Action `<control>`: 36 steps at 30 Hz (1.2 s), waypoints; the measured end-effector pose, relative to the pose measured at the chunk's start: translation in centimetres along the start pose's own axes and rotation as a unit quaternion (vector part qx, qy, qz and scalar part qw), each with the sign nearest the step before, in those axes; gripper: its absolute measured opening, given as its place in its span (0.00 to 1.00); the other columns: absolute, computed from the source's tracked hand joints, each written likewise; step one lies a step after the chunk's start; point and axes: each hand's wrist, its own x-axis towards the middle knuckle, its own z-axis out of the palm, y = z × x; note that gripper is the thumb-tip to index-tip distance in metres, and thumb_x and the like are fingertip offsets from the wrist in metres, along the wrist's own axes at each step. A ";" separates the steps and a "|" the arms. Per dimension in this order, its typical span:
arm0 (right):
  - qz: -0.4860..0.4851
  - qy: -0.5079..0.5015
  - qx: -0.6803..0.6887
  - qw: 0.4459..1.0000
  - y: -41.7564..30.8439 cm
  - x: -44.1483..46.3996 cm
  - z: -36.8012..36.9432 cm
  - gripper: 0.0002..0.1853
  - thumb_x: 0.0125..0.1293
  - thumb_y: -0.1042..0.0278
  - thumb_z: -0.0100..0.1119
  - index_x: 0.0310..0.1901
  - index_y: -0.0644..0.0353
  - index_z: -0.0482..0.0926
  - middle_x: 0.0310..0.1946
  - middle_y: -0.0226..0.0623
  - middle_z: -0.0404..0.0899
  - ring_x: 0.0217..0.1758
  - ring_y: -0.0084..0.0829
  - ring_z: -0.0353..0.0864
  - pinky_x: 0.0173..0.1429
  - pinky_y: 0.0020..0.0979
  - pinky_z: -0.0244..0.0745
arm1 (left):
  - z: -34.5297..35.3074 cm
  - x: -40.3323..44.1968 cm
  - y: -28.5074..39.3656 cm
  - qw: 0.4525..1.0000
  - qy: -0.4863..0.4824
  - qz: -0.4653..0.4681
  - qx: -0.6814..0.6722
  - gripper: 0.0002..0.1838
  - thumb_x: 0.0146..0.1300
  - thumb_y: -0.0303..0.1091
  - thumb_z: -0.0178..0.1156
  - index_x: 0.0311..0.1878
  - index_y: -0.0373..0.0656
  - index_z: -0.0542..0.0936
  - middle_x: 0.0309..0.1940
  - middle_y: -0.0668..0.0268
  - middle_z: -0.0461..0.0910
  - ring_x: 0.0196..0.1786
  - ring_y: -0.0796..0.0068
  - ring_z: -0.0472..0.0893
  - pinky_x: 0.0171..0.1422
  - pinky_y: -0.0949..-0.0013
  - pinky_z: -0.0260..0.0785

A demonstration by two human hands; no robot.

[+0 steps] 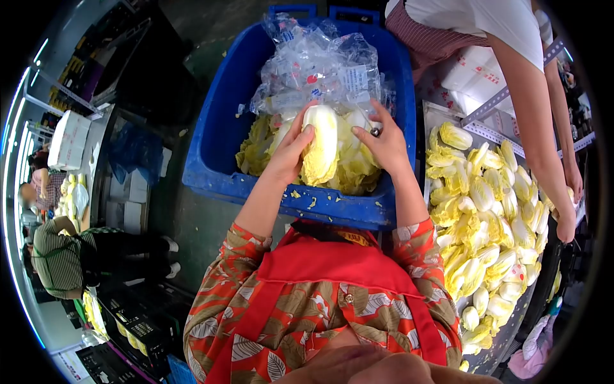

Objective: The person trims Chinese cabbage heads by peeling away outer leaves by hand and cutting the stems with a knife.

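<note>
Leaf-patterned shirt [300, 323] and red apron [339, 269], nearest the camera, with both forearms reaching forward over a blue bin [256, 194]. The left hand [288, 153] is closed around the side of a napa cabbage [323, 137], its thumb across the pale flank. The right hand [390, 150] is held half open just beside it, fingers curved and thumb extended; a small shiny metal piece [375, 132] shows at the fingers, but whether it is gripped cannot be told.

Risks, as judged from this arrangement: the cabbage, apparently supported from one side only, could roll out of the left hand if the thumb relaxed, and drop among the leaves below. Firm pressure could bruise or tear its frilled end. Should the metal piece have an edge, a careless approach could nick leaf or finger. Crumpled plastic bags [313, 70], lying close beyond the fingertips, could snag on them.

The cabbage is held above the near part of the bin, over loose yellow leaves [256, 144]. It is oblong and compact, smooth and creamy white at the rounded far end, yellow and ruffled at the near one. To the right, many similar heads [492, 224] cover a table [435, 114], where a co-worker's arm [527, 109] reaches down.
</note>
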 end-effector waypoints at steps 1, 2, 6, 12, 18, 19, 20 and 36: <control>-0.022 0.019 -0.002 1.000 -1.2 -0.3 0.1 0.34 0.53 0.55 0.69 0.59 0.62 0.71 0.39 0.38 0.80 0.41 0.29 0.78 0.47 0.30 0.73 | 0.0 0.2 -0.2 1.000 -0.001 0.000 0.001 0.35 0.65 0.35 0.57 0.73 0.48 0.55 0.63 0.64 0.65 0.64 0.71 0.67 0.66 0.68 0.61; 0.074 -0.090 0.142 0.983 -2.8 -0.7 -0.5 0.37 0.51 0.54 0.71 0.61 0.61 0.70 0.42 0.42 0.79 0.42 0.30 0.77 0.45 0.30 0.74 | -0.1 0.3 -0.5 0.999 0.003 0.022 0.034 0.34 0.65 0.33 0.56 0.72 0.48 0.56 0.62 0.64 0.66 0.63 0.72 0.67 0.65 0.68 0.61; -0.058 -0.116 0.117 0.985 -3.9 -1.6 1.3 0.35 0.53 0.58 0.69 0.62 0.61 0.69 0.44 0.40 0.78 0.45 0.26 0.75 0.44 0.28 0.73 | 0.2 0.5 -0.9 0.985 -0.016 0.082 0.152 0.33 0.64 0.30 0.58 0.71 0.46 0.58 0.60 0.63 0.67 0.60 0.74 0.68 0.64 0.70 0.61; -0.027 -0.142 0.159 0.977 -4.0 -1.9 0.9 0.32 0.54 0.71 0.60 0.63 0.59 0.68 0.43 0.41 0.78 0.42 0.26 0.76 0.44 0.27 0.73 | 0.5 0.3 -1.0 0.968 -0.001 0.112 0.225 0.35 0.58 0.31 0.65 0.68 0.43 0.62 0.58 0.63 0.69 0.59 0.74 0.69 0.64 0.69 0.61; -0.011 -0.123 0.122 0.985 -4.6 -2.4 1.0 0.30 0.53 0.75 0.54 0.62 0.52 0.70 0.38 0.37 0.78 0.35 0.23 0.75 0.41 0.26 0.73 | 0.6 0.4 -1.3 0.944 0.005 0.137 0.300 0.36 0.57 0.28 0.65 0.69 0.41 0.62 0.57 0.62 0.71 0.58 0.74 0.71 0.63 0.71 0.63; -0.011 -0.122 0.122 0.985 -4.6 -2.4 1.1 0.30 0.53 0.75 0.54 0.62 0.52 0.70 0.38 0.37 0.78 0.35 0.23 0.75 0.41 0.26 0.73 | 0.6 0.5 -1.4 0.944 0.003 0.137 0.300 0.36 0.57 0.28 0.65 0.69 0.41 0.62 0.57 0.62 0.71 0.58 0.74 0.71 0.63 0.71 0.63; -0.006 -0.094 0.091 0.991 -4.6 -2.6 1.2 0.29 0.53 0.76 0.53 0.60 0.51 0.71 0.36 0.37 0.78 0.32 0.22 0.74 0.40 0.25 0.72 | 0.6 0.5 -1.6 0.942 0.002 0.146 0.302 0.37 0.57 0.28 0.65 0.69 0.41 0.61 0.58 0.62 0.71 0.58 0.75 0.71 0.63 0.71 0.63; 0.098 -0.045 0.120 0.987 -4.9 -2.4 1.2 0.25 0.53 0.78 0.54 0.56 0.62 0.75 0.40 0.33 0.80 0.36 0.18 0.75 0.42 0.21 0.71 | -0.8 0.7 -1.2 0.873 -0.069 0.119 0.468 0.50 0.51 0.38 0.69 0.72 0.36 0.50 0.63 0.52 0.66 0.65 0.64 0.67 0.69 0.65 0.57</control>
